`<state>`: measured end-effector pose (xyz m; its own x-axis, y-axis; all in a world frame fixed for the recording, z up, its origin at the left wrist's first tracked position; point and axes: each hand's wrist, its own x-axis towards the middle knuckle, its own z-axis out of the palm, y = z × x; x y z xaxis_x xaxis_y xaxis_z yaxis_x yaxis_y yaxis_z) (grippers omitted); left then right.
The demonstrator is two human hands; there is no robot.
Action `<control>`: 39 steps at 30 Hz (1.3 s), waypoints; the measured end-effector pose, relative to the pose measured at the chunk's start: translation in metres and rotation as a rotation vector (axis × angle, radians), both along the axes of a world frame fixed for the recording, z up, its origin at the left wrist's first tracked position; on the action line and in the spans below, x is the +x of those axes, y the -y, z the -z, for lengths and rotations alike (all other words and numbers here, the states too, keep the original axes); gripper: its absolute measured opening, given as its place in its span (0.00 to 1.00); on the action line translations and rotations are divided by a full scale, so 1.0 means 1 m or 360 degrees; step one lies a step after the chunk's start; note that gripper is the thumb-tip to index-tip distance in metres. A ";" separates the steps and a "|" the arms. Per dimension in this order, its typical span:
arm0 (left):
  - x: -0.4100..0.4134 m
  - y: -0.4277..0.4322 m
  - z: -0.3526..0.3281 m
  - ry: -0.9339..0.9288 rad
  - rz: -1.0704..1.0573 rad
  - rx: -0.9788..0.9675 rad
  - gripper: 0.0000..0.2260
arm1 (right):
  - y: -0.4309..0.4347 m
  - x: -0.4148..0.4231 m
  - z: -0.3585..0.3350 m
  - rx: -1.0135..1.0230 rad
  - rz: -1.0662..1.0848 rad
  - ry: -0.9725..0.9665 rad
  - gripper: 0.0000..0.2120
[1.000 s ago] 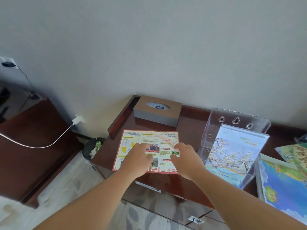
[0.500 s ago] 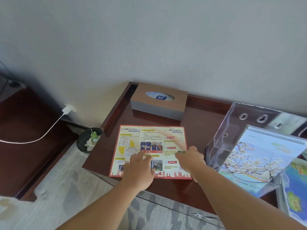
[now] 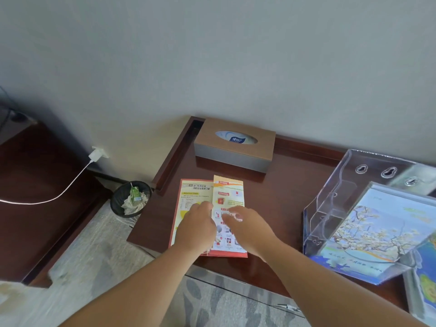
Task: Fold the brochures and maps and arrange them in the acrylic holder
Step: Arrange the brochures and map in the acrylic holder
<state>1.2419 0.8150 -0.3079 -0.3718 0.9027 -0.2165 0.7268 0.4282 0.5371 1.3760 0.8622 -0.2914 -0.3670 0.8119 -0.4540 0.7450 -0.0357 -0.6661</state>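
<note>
A red-bordered yellow brochure (image 3: 197, 193) lies on the dark wooden desk (image 3: 278, 208), its right panel folded over the middle. My left hand (image 3: 197, 226) rests flat on the left panel. My right hand (image 3: 245, 226) presses the folded panel down with straight fingers. The clear acrylic holder (image 3: 335, 199) lies tilted at the right, with a blossom-print brochure (image 3: 375, 227) inside it.
A brown tissue box (image 3: 234, 143) stands at the back of the desk. More maps (image 3: 424, 286) lie at the far right edge. A black waste bin (image 3: 131, 199) sits on the floor to the left, near a charger cable (image 3: 70, 185).
The brochure lay fully open before; its right panel has now been folded leftward over the middle, and my right hand has moved left onto it. The view has tilted down.
</note>
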 end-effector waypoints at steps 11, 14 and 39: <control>-0.009 0.010 0.014 0.0026 -0.0020 -0.0125 0.14 | -0.002 0.001 0.017 -0.0149 0.0235 0.0174 0.22; -0.008 0.011 0.016 0.0014 -0.0011 -0.0103 0.12 | -0.005 -0.001 0.016 -0.0243 0.0375 0.0078 0.19; 0.001 -0.001 -0.016 0.0268 -0.0313 -0.0130 0.23 | -0.012 -0.010 0.004 -0.0858 0.1069 -0.0607 0.09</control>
